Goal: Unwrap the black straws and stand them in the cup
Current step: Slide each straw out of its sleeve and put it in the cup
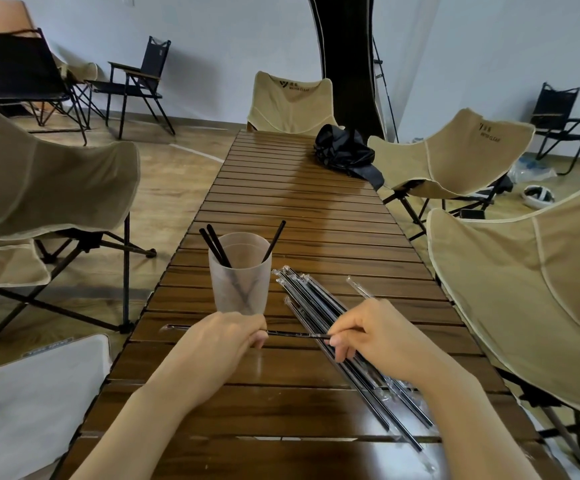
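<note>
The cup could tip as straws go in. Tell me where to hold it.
Hold the cup round its lower wall, coming from the left: three straws lean out over the rim, and the wrapped straws lie close on its right.

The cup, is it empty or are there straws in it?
Not empty: the cup stands upright on the table with three black straws leaning inside, two left, one right.
</note>
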`<state>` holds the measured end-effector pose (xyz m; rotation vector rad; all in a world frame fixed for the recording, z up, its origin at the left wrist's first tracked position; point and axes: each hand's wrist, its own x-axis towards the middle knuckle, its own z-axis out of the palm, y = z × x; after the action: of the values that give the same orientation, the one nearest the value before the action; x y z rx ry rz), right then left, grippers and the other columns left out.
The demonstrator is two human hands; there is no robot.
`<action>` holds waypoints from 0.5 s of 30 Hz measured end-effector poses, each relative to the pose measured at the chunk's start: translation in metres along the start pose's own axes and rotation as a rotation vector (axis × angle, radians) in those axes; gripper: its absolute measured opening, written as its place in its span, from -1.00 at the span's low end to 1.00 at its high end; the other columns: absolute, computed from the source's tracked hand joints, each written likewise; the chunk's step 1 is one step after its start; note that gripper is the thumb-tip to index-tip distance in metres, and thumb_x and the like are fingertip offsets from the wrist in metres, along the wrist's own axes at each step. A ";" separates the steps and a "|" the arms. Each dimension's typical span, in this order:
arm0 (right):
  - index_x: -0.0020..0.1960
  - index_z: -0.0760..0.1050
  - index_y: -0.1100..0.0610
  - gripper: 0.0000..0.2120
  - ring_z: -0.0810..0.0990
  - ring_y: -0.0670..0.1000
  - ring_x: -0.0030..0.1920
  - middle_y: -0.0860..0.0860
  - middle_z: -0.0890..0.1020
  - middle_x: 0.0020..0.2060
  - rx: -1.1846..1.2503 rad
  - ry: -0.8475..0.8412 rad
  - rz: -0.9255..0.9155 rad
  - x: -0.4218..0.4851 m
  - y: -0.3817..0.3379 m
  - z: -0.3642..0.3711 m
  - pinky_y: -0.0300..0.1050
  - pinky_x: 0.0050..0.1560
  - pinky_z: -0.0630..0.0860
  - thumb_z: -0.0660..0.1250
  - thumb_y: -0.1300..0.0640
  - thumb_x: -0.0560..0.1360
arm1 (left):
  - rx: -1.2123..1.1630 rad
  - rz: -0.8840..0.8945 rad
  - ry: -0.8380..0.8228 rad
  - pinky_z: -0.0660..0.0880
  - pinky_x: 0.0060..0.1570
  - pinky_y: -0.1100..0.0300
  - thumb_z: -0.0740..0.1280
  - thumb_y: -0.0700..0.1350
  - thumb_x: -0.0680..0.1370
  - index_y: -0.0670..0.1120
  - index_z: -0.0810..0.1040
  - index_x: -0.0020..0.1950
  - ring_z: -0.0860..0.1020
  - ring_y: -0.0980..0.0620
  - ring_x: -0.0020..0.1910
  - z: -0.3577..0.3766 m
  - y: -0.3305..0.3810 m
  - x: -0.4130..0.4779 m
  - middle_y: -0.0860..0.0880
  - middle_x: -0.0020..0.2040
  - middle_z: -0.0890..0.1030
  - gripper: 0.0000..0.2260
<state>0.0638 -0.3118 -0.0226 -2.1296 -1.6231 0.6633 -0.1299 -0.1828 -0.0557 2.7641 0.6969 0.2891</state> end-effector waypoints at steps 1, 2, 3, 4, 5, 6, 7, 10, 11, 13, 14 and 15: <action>-0.19 0.68 0.14 -0.75 0.62 -0.18 -0.27 -0.05 0.69 -0.30 0.010 0.002 0.003 0.001 -0.002 0.002 -0.38 -0.06 0.49 0.26 0.16 0.56 | 0.004 0.004 -0.012 0.27 -0.20 0.53 0.14 -0.10 0.64 -0.01 0.45 -0.01 0.41 0.25 -0.22 -0.001 -0.001 0.001 0.10 -0.16 0.46 -0.89; -0.20 0.68 0.13 -0.75 0.61 -0.18 -0.28 -0.06 0.68 -0.31 0.019 0.010 0.008 0.003 -0.005 0.005 -0.39 -0.05 0.49 0.27 0.17 0.55 | 0.008 0.002 -0.046 0.27 -0.19 0.53 0.13 -0.12 0.65 -0.03 0.42 -0.01 0.41 0.26 -0.25 -0.002 -0.003 0.002 0.08 -0.18 0.42 -0.90; -0.21 0.68 0.13 -0.76 0.61 -0.18 -0.29 -0.07 0.67 -0.33 0.026 0.022 0.015 0.004 -0.007 0.007 -0.39 -0.05 0.49 0.28 0.18 0.55 | 0.003 -0.002 -0.065 0.26 -0.18 0.53 0.12 -0.12 0.65 -0.05 0.38 -0.02 0.40 0.26 -0.26 -0.003 -0.004 0.004 0.07 -0.19 0.40 -0.91; -0.21 0.68 0.14 -0.76 0.60 -0.19 -0.31 -0.07 0.67 -0.33 0.030 0.032 0.022 0.005 -0.010 0.010 -0.39 -0.03 0.48 0.29 0.18 0.55 | 0.003 -0.005 -0.060 0.25 -0.18 0.54 0.12 -0.12 0.66 -0.05 0.37 -0.01 0.38 0.25 -0.24 -0.004 -0.005 0.004 0.06 -0.16 0.40 -0.91; -0.19 0.69 0.15 -0.77 0.59 -0.20 -0.32 -0.05 0.68 -0.32 0.029 0.035 0.029 0.006 -0.012 0.011 -0.38 -0.01 0.48 0.30 0.18 0.55 | 0.012 0.001 -0.049 0.25 -0.18 0.54 0.12 -0.11 0.65 -0.05 0.40 0.01 0.36 0.23 -0.19 -0.003 -0.006 0.002 0.05 -0.12 0.42 -0.90; -0.15 0.69 0.16 -0.79 0.57 -0.22 -0.32 -0.02 0.69 -0.29 0.026 0.032 0.036 0.006 -0.013 0.013 -0.37 0.03 0.48 0.30 0.17 0.55 | 0.018 0.009 -0.037 0.26 -0.17 0.52 0.11 -0.10 0.65 -0.06 0.45 0.05 0.37 0.16 -0.14 -0.002 -0.007 0.001 0.03 -0.08 0.45 -0.86; -0.11 0.69 0.17 -0.80 0.56 -0.24 -0.32 0.00 0.70 -0.27 0.022 0.030 0.043 0.006 -0.014 0.013 -0.35 0.06 0.47 0.30 0.17 0.55 | 0.029 0.021 -0.010 0.28 -0.17 0.49 0.09 -0.08 0.65 -0.10 0.49 0.08 0.40 0.11 -0.11 0.001 -0.007 0.001 0.01 -0.06 0.49 -0.80; -0.09 0.69 0.17 -0.83 0.56 -0.26 -0.32 0.00 0.70 -0.27 0.022 0.038 0.048 0.003 -0.011 0.012 -0.34 0.06 0.49 0.31 0.18 0.54 | 0.072 0.053 0.037 0.27 -0.18 0.48 0.08 -0.04 0.64 -0.07 0.50 0.04 0.42 0.12 -0.14 0.009 -0.005 -0.002 0.02 -0.10 0.50 -0.77; -0.11 0.69 0.17 -0.83 0.57 -0.26 -0.32 -0.02 0.69 -0.29 0.021 0.041 0.046 0.002 -0.010 0.011 -0.34 0.05 0.50 0.32 0.18 0.53 | 0.066 0.061 0.023 0.26 -0.18 0.50 0.10 -0.05 0.64 -0.05 0.49 0.02 0.40 0.15 -0.16 0.011 -0.005 -0.002 0.05 -0.11 0.48 -0.81; -0.10 0.68 0.17 -0.85 0.56 -0.27 -0.33 -0.06 0.67 -0.33 0.025 0.038 0.050 0.001 -0.009 0.012 -0.31 0.07 0.51 0.34 0.17 0.53 | 0.046 0.071 0.014 0.23 -0.19 0.50 0.13 -0.06 0.63 -0.02 0.47 -0.01 0.40 0.17 -0.16 0.014 -0.004 0.000 0.07 -0.12 0.47 -0.86; -0.09 0.68 0.16 -0.85 0.56 -0.28 -0.33 -0.07 0.65 -0.34 0.028 0.036 0.053 0.001 -0.008 0.012 -0.31 0.07 0.50 0.34 0.17 0.53 | 0.039 0.079 0.014 0.23 -0.20 0.50 0.14 -0.06 0.63 -0.02 0.47 -0.01 0.40 0.17 -0.16 0.015 -0.003 0.000 0.07 -0.12 0.47 -0.87; -0.07 0.68 0.15 -0.86 0.55 -0.28 -0.34 -0.07 0.64 -0.34 0.028 0.034 0.055 0.001 -0.007 0.013 -0.33 0.05 0.49 0.34 0.16 0.53 | 0.038 0.090 0.009 0.23 -0.19 0.50 0.15 -0.07 0.62 -0.03 0.47 -0.01 0.38 0.18 -0.17 0.015 -0.002 0.001 0.06 -0.12 0.47 -0.87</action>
<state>0.0511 -0.3086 -0.0293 -2.1605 -1.5342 0.6585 -0.1263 -0.1841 -0.0707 2.8368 0.5870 0.3101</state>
